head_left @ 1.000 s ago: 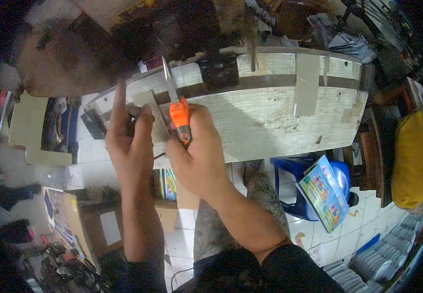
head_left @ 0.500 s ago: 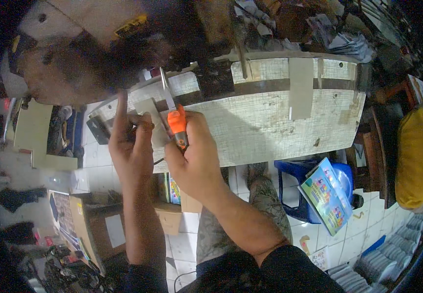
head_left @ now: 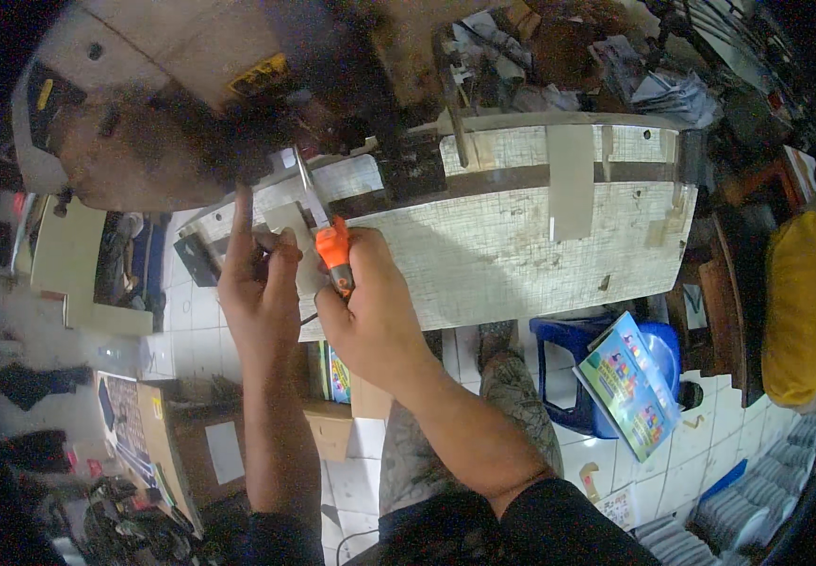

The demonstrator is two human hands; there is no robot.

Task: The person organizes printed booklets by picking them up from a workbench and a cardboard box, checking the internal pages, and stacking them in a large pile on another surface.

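My right hand (head_left: 375,316) is closed around orange-and-grey handled scissors (head_left: 333,243), their silver blades together and pointing away, up to the left. To their left is my left hand (head_left: 262,288), its index finger stretched toward the lower edge of a dark, rounded machine (head_left: 153,156). Its thumb and a bent finger meet in a pinch; anything between them is too dark to make out. Beneath both hands lies a small grey piece of board (head_left: 287,219) on a long white, scuffed tabletop (head_left: 483,255).
A grey strip (head_left: 571,184) crosses the right part of the tabletop. Colourful printed sheets (head_left: 629,382) rest on a blue plastic stool (head_left: 559,330) at the right. Paper stacks (head_left: 733,509) stand on the tiled floor; a cardboard box (head_left: 205,443) is at lower left.
The scissors' tip has swung slightly left, nearer the machine. Both hands keep their grips, and the whole view has shifted a little.
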